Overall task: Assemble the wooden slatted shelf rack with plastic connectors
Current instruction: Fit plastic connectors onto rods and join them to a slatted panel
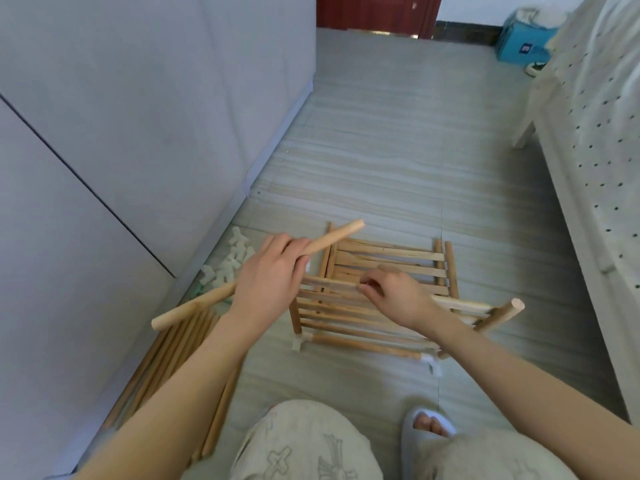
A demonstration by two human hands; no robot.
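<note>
Shelf rack (374,299) stands half-built on the floor, centre; right hand (398,296) pinches its upper rail to steady it, left hand (270,271) grips a loose dowel (332,239), seemingly ready for fitting

At the centre of the head view a half-built wooden rack (374,299) stands on the grey tiled floor (398,150), white plastic connectors (299,342) at its near corners. The left hand (273,271) grips a loose dowel (194,304) that slants from eight o'clock up toward one o'clock above the rack. The right hand (398,294) pinches a slat of the rack's upper tier. At nine o'clock a heap of white connectors (230,263) lies by the cabinet (121,133); at seven o'clock spare dowels (166,362) lie bundled. A bed (595,133) runs along three o'clock, a blue box (523,43) at one o'clock.
</note>
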